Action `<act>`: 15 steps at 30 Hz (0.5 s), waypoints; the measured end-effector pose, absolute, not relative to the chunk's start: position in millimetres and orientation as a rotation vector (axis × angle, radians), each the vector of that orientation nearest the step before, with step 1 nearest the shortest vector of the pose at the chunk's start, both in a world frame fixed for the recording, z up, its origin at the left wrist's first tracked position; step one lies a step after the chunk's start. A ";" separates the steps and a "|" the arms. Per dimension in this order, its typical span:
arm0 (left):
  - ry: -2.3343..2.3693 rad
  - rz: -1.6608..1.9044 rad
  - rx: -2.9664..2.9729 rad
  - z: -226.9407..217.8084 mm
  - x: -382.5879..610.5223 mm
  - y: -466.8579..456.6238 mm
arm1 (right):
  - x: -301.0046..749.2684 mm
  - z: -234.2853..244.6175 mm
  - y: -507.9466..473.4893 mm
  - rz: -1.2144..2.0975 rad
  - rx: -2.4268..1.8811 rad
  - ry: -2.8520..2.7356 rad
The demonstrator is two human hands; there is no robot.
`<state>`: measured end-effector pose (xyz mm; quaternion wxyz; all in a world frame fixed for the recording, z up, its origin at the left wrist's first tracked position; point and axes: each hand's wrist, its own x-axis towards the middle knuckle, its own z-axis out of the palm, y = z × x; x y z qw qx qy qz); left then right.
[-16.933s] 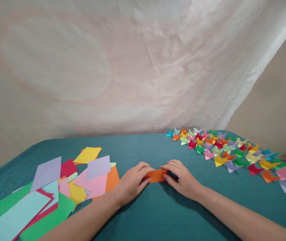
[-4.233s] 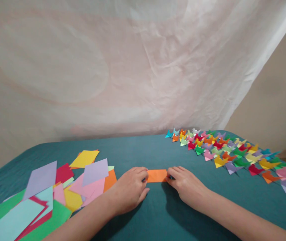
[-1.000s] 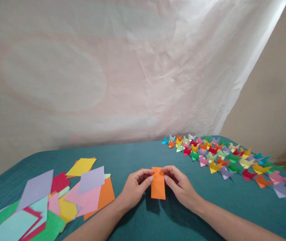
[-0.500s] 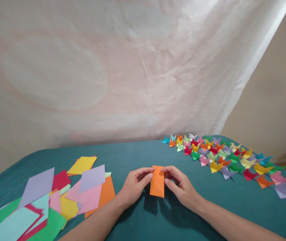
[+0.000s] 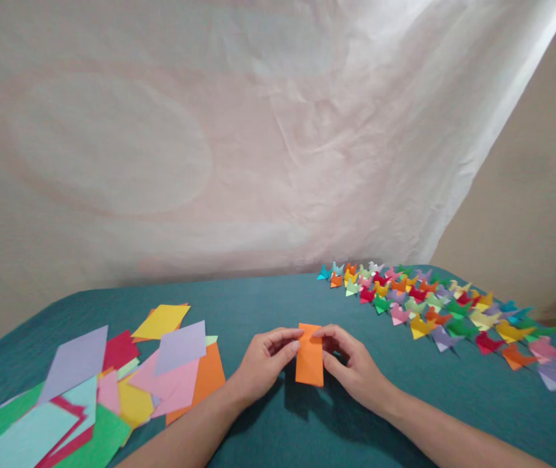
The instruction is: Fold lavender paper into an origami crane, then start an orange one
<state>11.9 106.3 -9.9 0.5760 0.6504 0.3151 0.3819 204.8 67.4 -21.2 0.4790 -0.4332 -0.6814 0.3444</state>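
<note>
A small orange folded paper [image 5: 310,363], a narrow upright rectangle with faint creases, is held between my two hands over the table. My left hand [image 5: 264,361] pinches its upper left edge, thumb in front. At the upper right edge, my right hand [image 5: 353,364] has its index finger on the paper and its thumb by the side. The other fingers of both hands are curled and partly hidden. A shadow of the hands and paper falls on the cloth beneath.
A green-blue cloth covers the table [image 5: 253,300]. Loose coloured paper sheets [image 5: 176,383] lie overlapping on the left. Rows of small folded paper birds [image 5: 421,326] in many colours stand along the right. Behind the table hangs a pale, wrinkled sheet [image 5: 239,143].
The view has shifted very slightly. The orange paper has tilted a little in my hands, and my right thumb has shifted slightly at its edge.
</note>
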 end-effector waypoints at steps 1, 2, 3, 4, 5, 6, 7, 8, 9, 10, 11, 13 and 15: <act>0.728 0.894 1.531 -10.1 11.9 106.2 | 204.2 -21.3 67.6 0.831 -1.059 -1.670; 0.722 0.889 1.534 -10.5 12.1 106.2 | 203.7 -21.5 67.9 0.820 -1.056 -1.675; 0.719 0.881 1.532 -10.9 12.3 106.2 | 203.5 -21.8 68.4 0.807 -1.051 -1.677; 0.720 0.869 1.525 -11.5 12.6 106.1 | 203.5 -22.1 68.9 0.792 -1.044 -1.677; 0.722 0.858 1.513 -12.3 12.9 106.1 | 203.8 -22.6 69.6 0.776 -1.039 -1.674; 0.725 0.848 1.499 -13.3 13.3 106.0 | 204.4 -23.1 70.3 0.758 -1.037 -1.671; 0.728 0.842 1.486 -14.3 13.6 106.0 | 205.0 -23.6 71.0 0.739 -1.038 -1.664; 0.731 0.839 1.475 -15.5 13.8 106.0 | 205.7 -24.1 71.7 0.723 -1.043 -1.656; 0.731 0.838 1.466 -16.5 14.0 106.1 | 206.3 -24.4 72.3 0.709 -1.048 -1.648; 0.728 0.840 1.460 -17.5 14.1 106.1 | 206.7 -24.7 72.7 0.697 -1.053 -1.638; 0.721 0.844 1.458 -18.3 14.1 106.2 | 207.0 -24.8 73.0 0.687 -1.057 -1.629; 0.705 0.850 1.459 -19.3 14.0 106.5 | 206.9 -25.1 73.1 0.666 -1.053 -1.627; 0.698 0.862 1.481 -19.3 13.6 107.1 | 206.5 -25.4 72.9 0.644 -1.039 -1.644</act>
